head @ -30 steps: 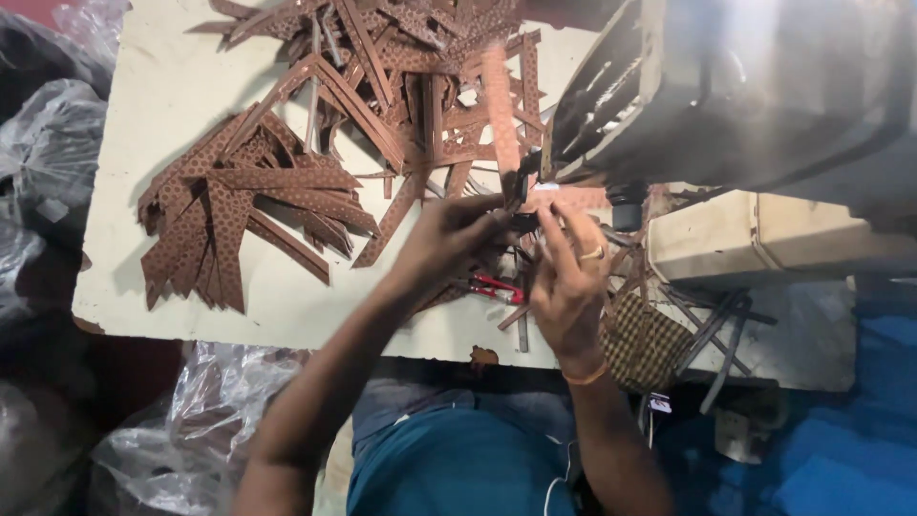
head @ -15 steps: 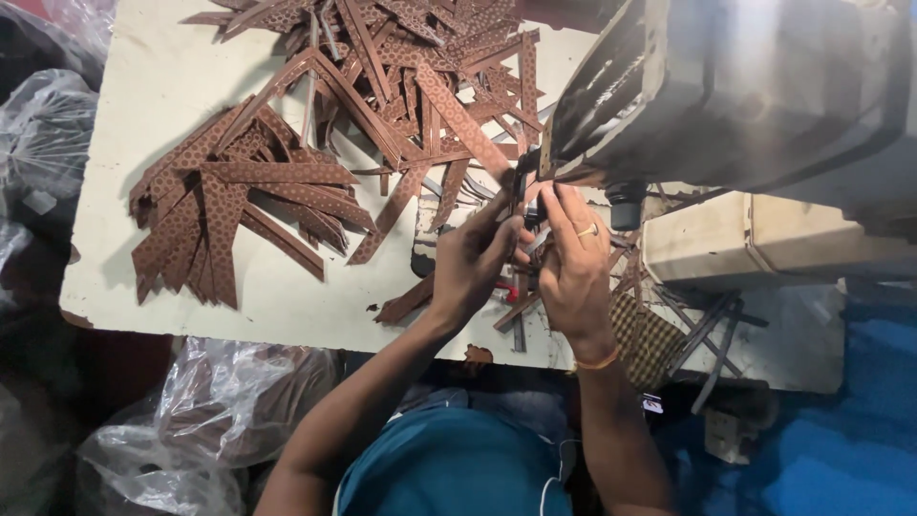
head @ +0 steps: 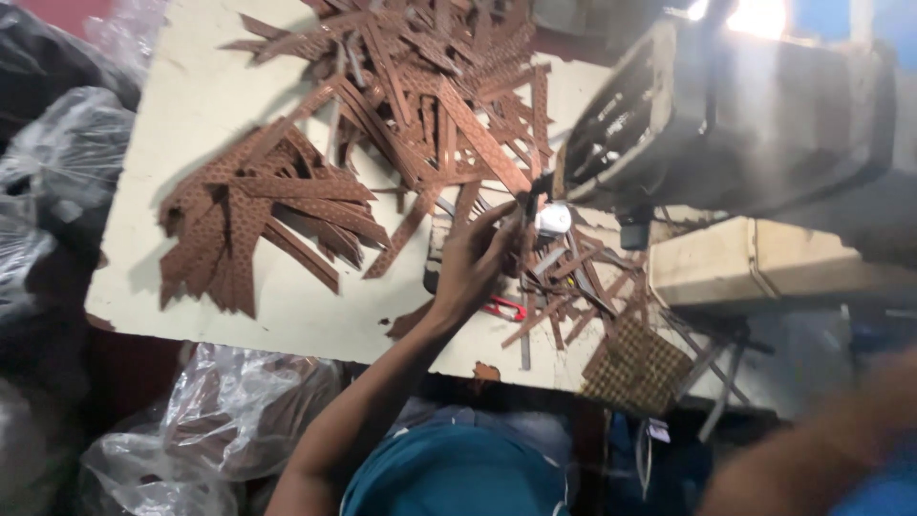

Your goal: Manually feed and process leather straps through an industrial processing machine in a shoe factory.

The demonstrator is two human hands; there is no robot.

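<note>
My left hand (head: 473,263) reaches up to the needle end of a grey sewing machine (head: 755,115). Its fingertips pinch a thin brown strip (head: 528,196) beside a small white round part (head: 552,220). Of my right arm only a blurred forearm (head: 821,444) shows at the lower right; its hand is out of frame. A big heap of brown perforated strips (head: 430,96) covers the far side of the cream table (head: 191,105). Another fan of strips (head: 248,215) lies to the left of my hand.
Red-handled snips (head: 501,308) lie just below my left hand, among short strip offcuts (head: 573,277). A brown woven patch (head: 635,368) sits at the table's near edge. Clear plastic bags (head: 234,420) and dark bags (head: 43,191) crowd the floor at the left.
My right hand has left the needle area and swung off to the lower right, out of view. The left hand stays by the needle. The view has moved closer and shifted.
</note>
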